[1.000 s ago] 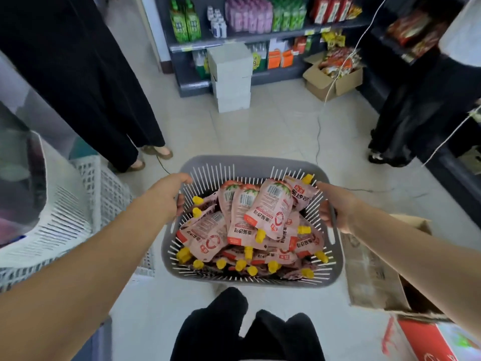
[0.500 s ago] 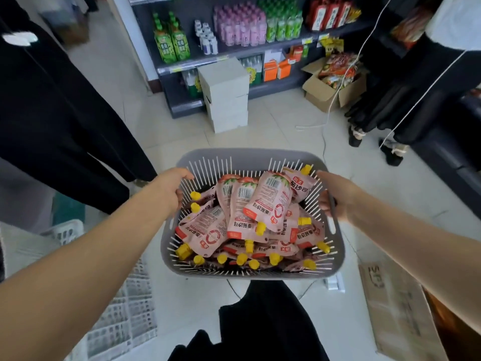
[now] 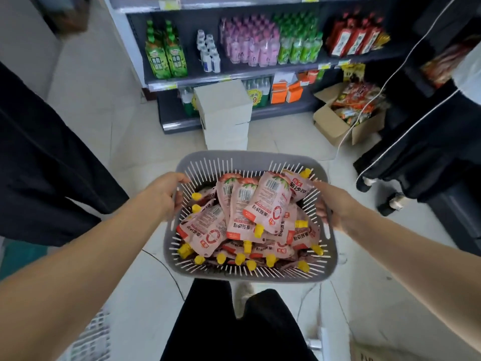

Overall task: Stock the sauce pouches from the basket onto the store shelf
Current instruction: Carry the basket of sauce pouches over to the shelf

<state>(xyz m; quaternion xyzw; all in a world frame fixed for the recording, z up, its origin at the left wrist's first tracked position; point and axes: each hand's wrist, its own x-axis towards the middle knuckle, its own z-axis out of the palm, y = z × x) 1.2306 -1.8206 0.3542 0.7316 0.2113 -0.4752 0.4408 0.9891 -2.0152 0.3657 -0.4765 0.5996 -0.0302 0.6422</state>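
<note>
A grey slotted plastic basket [image 3: 250, 158] sits in the centre of the frame, held out in front of the person. The left hand [image 3: 166, 196] grips its left rim with the fingers curled over the edge. The right hand [image 3: 331, 204] clasps the right side by the handle slot, so the two hands are well apart with the basket between them.

The basket is heaped with pink sauce pouches with yellow screw caps [image 3: 268, 204]. Each pouch has a red band, a red ring mark and a barcode panel. The red characters on them appear upside down and cannot be read with certainty.

A dark grey metal store shelf [image 3: 229, 77] runs across the top of the frame, well apart from the basket. At its upper left stand tall green drink bottles [image 3: 165, 56] with white characters on their labels, too blurred to read. To their right are small white bottles [image 3: 208, 53], then pink bottles [image 3: 250, 45], then light green bottles [image 3: 299, 45]. Red spouted pouches [image 3: 354, 40] stand at the upper right.

On the lower tier are orange cartons [image 3: 286, 92] and a yellow price tag [image 3: 256, 96] showing a "9". A stack of plain white cartons [image 3: 223, 110] stands on the floor against the shelf. At right of centre is an open brown cardboard box [image 3: 335, 126] filled with snack packets.
</note>
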